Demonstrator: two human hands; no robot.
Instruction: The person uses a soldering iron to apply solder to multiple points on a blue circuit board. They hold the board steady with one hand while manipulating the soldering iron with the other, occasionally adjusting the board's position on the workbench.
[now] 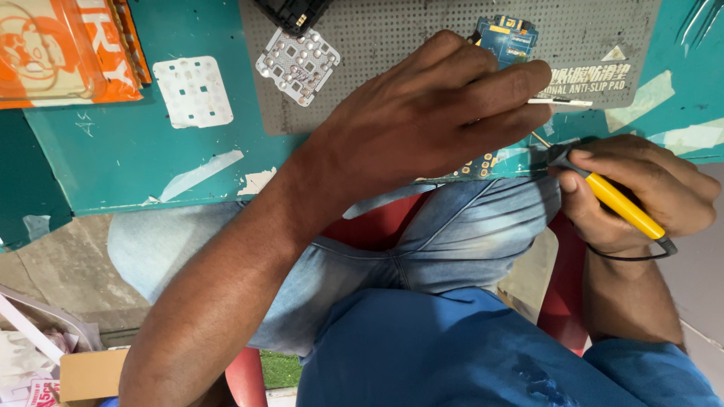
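Note:
My left hand (437, 113) reaches across the teal worktop, fingers closed around a thin white stick-like tool (562, 102) that points right. It covers most of a small blue circuit board (483, 163) at the table's near edge. My right hand (641, 192) grips a yellow-handled soldering iron (622, 203) with a black cord; its tip (539, 139) points left toward that board, just below the white tool. A second blue circuit board (507, 36) lies on the grey perforated mat (422, 30) above my left hand.
A metal keypad dome sheet (298, 64) and a black phone part (294, 11) lie on the mat. A white keypad membrane (194, 90) sits on the teal table (113, 158). An orange packet (60, 49) is at far left. My jeans and a red chair (562, 294) are below.

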